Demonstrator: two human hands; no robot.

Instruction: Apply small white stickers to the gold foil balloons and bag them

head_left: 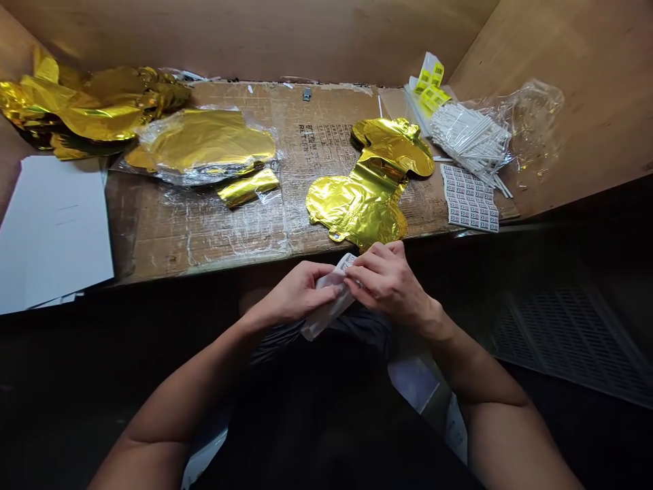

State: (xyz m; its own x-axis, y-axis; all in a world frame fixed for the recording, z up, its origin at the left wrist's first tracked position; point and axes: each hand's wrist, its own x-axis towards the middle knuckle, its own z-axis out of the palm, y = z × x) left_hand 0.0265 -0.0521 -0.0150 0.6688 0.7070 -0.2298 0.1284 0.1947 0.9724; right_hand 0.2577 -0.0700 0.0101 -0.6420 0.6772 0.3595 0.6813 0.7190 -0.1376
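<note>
My left hand (298,294) and my right hand (388,280) are both closed on a small white folded packet (326,313), held just below the front edge of the table (204,252). The right fingers pinch its top end, where a little printed label shows. A flat gold foil balloon (367,180) lies on the table just beyond my hands.
A pile of gold foil balloons (86,105) sits at the back left, beside more gold foil in clear bags (204,146). White sheets (51,228) lie at left. White sticks in plastic (472,136), yellow barcode labels (431,85) and a sticker sheet (469,197) are at right.
</note>
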